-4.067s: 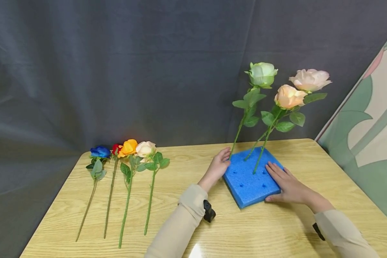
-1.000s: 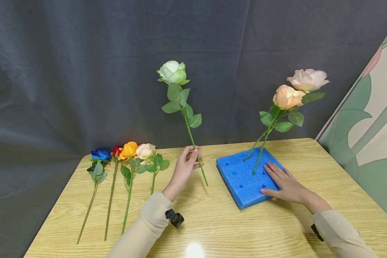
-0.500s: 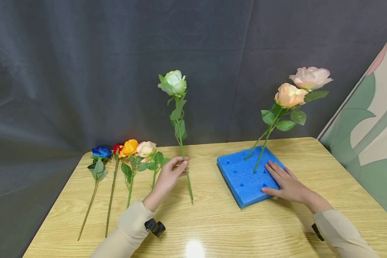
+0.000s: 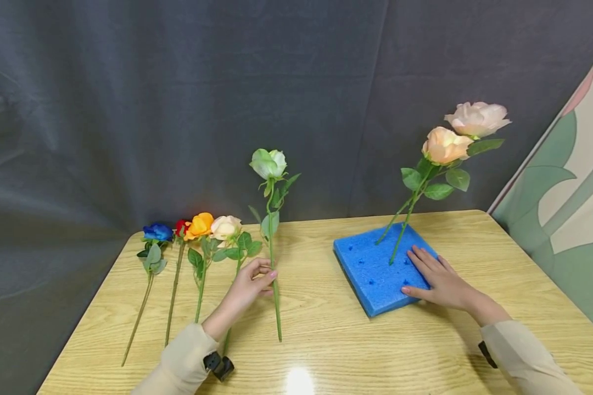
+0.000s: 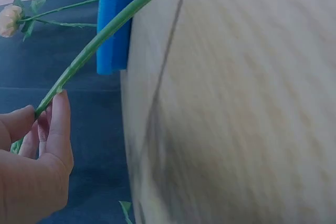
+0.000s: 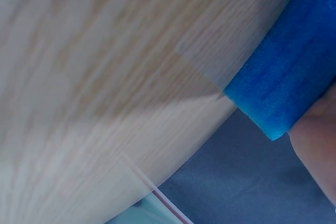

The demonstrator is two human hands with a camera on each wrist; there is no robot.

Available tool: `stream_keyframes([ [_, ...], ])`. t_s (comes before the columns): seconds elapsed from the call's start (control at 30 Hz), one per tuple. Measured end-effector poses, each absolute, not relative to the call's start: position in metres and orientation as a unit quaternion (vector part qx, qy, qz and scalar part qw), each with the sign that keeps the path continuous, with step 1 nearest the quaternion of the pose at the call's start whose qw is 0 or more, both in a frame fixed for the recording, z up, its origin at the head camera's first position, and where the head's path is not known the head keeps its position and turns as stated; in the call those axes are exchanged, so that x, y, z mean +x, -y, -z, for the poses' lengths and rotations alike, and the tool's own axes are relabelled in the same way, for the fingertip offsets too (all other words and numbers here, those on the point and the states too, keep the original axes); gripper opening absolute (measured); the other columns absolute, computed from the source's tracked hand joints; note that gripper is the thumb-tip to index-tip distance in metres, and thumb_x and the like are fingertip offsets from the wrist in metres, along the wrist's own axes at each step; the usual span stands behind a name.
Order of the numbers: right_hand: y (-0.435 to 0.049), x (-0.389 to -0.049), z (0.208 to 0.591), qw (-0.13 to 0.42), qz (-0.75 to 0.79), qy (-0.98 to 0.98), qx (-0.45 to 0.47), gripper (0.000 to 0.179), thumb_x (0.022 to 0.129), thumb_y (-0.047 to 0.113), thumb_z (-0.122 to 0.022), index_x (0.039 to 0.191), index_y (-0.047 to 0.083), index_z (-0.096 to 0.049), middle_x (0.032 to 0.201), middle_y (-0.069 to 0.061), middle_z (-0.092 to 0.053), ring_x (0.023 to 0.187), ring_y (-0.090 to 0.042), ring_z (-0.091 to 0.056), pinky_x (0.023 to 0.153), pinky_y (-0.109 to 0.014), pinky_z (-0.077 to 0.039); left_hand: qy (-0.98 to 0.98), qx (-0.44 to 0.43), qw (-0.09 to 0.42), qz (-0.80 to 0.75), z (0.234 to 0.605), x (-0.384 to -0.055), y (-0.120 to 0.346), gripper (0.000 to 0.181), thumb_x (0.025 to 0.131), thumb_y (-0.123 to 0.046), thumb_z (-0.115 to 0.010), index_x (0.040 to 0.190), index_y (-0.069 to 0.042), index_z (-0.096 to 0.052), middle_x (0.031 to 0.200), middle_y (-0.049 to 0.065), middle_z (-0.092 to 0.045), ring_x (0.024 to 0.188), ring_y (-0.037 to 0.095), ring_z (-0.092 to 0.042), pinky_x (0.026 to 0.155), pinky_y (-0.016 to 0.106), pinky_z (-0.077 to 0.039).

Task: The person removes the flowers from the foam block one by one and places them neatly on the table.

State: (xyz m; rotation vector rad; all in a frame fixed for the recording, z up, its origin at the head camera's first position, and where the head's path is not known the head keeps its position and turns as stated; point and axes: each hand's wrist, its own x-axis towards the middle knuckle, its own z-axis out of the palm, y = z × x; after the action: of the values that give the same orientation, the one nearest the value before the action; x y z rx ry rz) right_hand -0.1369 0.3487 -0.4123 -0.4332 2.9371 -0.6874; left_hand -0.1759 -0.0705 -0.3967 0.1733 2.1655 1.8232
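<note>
My left hand [image 4: 249,285] pinches the green stem of a pale green artificial rose [image 4: 270,164] between thumb and fingers. The rose stands nearly upright, its bloom against the dark curtain. In the left wrist view the stem's cut end [image 5: 142,1] points up over the wooden table, apart from it. My right hand [image 4: 440,282] rests with fingers spread on the right side of a blue foam block [image 4: 375,299]. Two roses, a peach one [image 4: 446,146] and a pale pink one [image 4: 478,119], stand in the block. Several small holes show in its top.
On the left of the table [image 4: 336,351] lie a blue rose [image 4: 158,232], a red rose [image 4: 181,227], an orange rose [image 4: 199,225] and a cream rose [image 4: 225,227]. My left forearm covers some lower stems. A dark curtain [image 4: 296,82] hangs behind.
The green rose has left the block's left side. My left hand has carried it leftward, and lately lower and nearer. The right hand has stayed on the block.
</note>
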Motion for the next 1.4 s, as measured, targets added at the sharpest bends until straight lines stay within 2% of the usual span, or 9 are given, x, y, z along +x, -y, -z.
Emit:
stream_keyframes([
  [0.13,-0.349,-0.137,0.413,0.044,0.223,-0.963,-0.143,0.093,0.087,0.048,-0.064,0.150,-0.004,-0.019,0.156,-0.030,-0.015,0.145,-0.046,-0.010,0.117,-0.063,-0.003,-0.755,0.056,0.174,-0.629,0.401,-0.174,0.076,0.033,0.098,-0.011,-0.053,0.125,0.008,-0.048,0.102,0.010,-0.056,0.075,0.008,-0.057,0.074,0.029,-0.060],
  [0.3,-0.349,-0.137,0.413,0.039,0.220,-0.964,-0.145,0.093,0.086,0.048,-0.064,0.150,-0.004,-0.020,0.155,-0.030,-0.016,0.145,-0.046,-0.011,0.116,-0.064,-0.005,-0.759,0.050,0.192,-0.620,0.404,-0.170,0.080,0.035,0.098,-0.011,-0.053,0.126,0.008,-0.046,0.106,0.014,-0.058,0.070,0.009,-0.060,0.075,0.031,-0.060],
  [0.63,-0.348,-0.136,0.411,0.042,0.225,-0.963,-0.141,0.093,0.086,0.048,-0.064,0.150,-0.004,-0.020,0.155,-0.030,-0.016,0.144,-0.046,-0.011,0.116,-0.064,-0.005,-0.766,0.033,0.212,-0.606,0.411,-0.167,0.085,0.043,0.097,-0.011,-0.055,0.136,0.001,-0.043,0.112,0.021,-0.059,0.084,0.015,-0.062,0.072,0.032,-0.061],
  [0.87,-0.347,-0.135,0.410,0.045,0.228,-0.963,-0.139,0.093,0.086,0.047,-0.064,0.150,-0.004,-0.020,0.155,-0.030,-0.016,0.144,-0.047,-0.011,0.115,-0.064,-0.005,-0.759,0.033,0.239,-0.605,0.412,-0.168,0.090,0.041,0.097,-0.012,-0.055,0.133,0.002,-0.042,0.106,0.018,-0.061,0.077,0.011,-0.059,0.070,0.030,-0.061],
  [1.07,-0.347,-0.135,0.411,0.045,0.229,-0.963,-0.138,0.093,0.086,0.047,-0.064,0.150,-0.004,-0.020,0.155,-0.030,-0.016,0.144,-0.047,-0.011,0.116,-0.063,-0.004,-0.762,0.022,0.240,-0.602,0.413,-0.168,0.091,0.039,0.095,-0.008,-0.057,0.130,0.005,-0.043,0.107,0.015,-0.057,0.085,0.015,-0.060,0.072,0.031,-0.061],
  [1.2,-0.348,-0.135,0.412,0.046,0.227,-0.963,-0.136,0.093,0.086,0.048,-0.064,0.150,-0.004,-0.020,0.156,-0.029,-0.016,0.145,-0.046,-0.011,0.116,-0.063,-0.004,-0.768,0.019,0.236,-0.595,0.414,-0.167,0.091,0.041,0.093,-0.004,-0.058,0.129,0.009,-0.043,0.111,0.017,-0.054,0.092,0.018,-0.061,0.073,0.032,-0.061],
  [1.4,-0.348,-0.136,0.412,0.045,0.224,-0.964,-0.135,0.093,0.086,0.048,-0.064,0.150,-0.003,-0.020,0.156,-0.029,-0.016,0.144,-0.046,-0.011,0.116,-0.064,-0.004,-0.772,0.021,0.251,-0.584,0.415,-0.165,0.097,0.040,0.094,-0.004,-0.058,0.127,0.011,-0.042,0.109,0.016,-0.053,0.089,0.017,-0.061,0.074,0.032,-0.061],
])
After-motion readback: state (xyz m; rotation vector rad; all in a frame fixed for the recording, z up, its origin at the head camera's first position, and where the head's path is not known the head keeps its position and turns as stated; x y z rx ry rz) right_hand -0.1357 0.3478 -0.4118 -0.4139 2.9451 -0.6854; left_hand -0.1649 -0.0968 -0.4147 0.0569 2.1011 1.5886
